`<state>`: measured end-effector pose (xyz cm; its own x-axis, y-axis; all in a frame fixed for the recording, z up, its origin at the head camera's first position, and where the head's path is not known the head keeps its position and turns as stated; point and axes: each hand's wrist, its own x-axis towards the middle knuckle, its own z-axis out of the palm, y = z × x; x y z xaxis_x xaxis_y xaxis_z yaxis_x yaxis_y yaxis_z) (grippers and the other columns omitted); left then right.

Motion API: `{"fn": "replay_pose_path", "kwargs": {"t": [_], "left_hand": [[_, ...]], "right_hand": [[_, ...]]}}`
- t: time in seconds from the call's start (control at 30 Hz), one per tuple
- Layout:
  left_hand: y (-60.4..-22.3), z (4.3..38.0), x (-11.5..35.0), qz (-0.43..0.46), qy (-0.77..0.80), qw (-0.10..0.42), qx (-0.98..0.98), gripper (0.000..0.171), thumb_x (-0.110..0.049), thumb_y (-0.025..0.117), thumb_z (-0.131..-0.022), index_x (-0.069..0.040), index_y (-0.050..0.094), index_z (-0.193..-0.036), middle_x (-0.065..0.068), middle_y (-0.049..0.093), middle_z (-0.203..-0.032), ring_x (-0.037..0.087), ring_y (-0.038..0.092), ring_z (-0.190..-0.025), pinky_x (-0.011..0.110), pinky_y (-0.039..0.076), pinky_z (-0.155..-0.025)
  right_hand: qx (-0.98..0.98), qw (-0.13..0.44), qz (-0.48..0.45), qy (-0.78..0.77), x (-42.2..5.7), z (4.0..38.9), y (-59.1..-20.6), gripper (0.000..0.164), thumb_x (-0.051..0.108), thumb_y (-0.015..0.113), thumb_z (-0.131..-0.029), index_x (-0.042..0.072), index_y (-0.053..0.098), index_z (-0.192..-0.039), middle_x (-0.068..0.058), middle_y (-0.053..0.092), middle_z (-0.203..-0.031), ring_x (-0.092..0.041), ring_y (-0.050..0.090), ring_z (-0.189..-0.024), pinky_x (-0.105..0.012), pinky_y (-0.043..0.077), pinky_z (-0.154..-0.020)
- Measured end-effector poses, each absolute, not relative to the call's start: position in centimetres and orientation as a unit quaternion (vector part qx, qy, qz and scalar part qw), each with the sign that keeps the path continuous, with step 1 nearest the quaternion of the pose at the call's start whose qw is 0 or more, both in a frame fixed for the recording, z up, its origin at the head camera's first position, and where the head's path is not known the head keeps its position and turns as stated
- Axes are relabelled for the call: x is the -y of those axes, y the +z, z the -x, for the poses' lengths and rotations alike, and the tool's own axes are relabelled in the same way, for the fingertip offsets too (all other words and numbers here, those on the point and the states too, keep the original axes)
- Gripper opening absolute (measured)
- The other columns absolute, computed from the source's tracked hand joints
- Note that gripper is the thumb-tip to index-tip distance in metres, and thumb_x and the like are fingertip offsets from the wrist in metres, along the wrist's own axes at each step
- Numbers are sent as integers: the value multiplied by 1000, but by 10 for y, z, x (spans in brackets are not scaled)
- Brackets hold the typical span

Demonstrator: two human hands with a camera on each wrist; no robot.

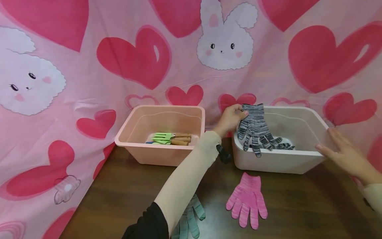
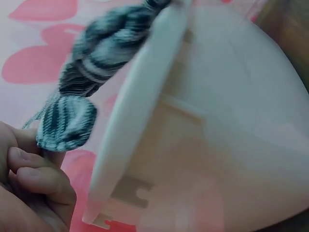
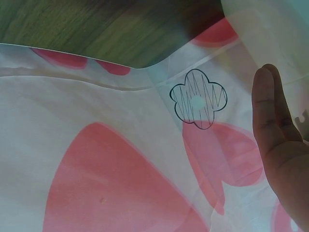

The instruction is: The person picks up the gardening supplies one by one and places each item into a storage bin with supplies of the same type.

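A grey-and-black knit glove [image 1: 254, 124] hangs from my left hand [image 1: 231, 119], pinched at its cuff, its fingers draping over the near left rim of the white bin [image 1: 277, 162]. In the left wrist view, the curled fingers of that hand [image 2: 36, 181] grip the edge of the striped glove [image 2: 67, 123] beside the bin wall. My right hand [image 1: 347, 156], fingers extended, is at the bin's right end. The right wrist view shows the same hand [image 3: 275, 116] with straight fingers by the bin's pale side; whether it touches the bin I cannot tell.
A pink glove [image 1: 247, 200] lies flat on the dark wooden table [image 1: 298, 205] before the white bin. A grey-green glove [image 1: 191, 219] is partly covered by my left arm. The peach bin [image 1: 161, 154] on the left holds small green garden tools with wooden handles [image 1: 180, 141].
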<state>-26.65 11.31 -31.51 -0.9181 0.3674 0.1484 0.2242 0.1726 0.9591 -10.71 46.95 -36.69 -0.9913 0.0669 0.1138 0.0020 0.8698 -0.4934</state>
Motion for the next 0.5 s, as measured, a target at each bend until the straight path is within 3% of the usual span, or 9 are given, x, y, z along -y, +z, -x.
{"fn": "replay_pose_path", "kwargs": {"t": [0.13, 0.3, 0.5], "left_hand": [[-314, 273, -115, -180, 639, 61, -746, 11, -14, 67, -98, -4, 62, -98, 3, 50, -74, 15, 49, -71, 24, 40, -64], [-315, 277, -117, -169, 642, 59, -745, 9, -13, 65, -99, -6, 62, -95, 2, 54, -80, 15, 51, -76, 24, 41, -68], [-317, 277, -120, -146, 645, 113, -741, 17, -12, 66, -99, 0, 69, -108, 2, 58, -81, 13, 52, -72, 21, 43, -64]], "right_hand": [[963, 64, 15, 260, -468, 108, -368, 91, 40, 55, -101, 6, -6, -159, -30, -9, -161, -57, -7, -144, -77, -4, -106], [965, 59, 19, 256, -467, 108, -367, 91, 42, 55, -101, 8, -7, -160, -30, -9, -162, -59, -5, -143, -81, 0, -103], [964, 56, 28, 257, -467, 106, -366, 92, 42, 55, -101, 10, -7, -160, -30, -9, -162, -60, -5, -142, -83, 2, -100]]}}
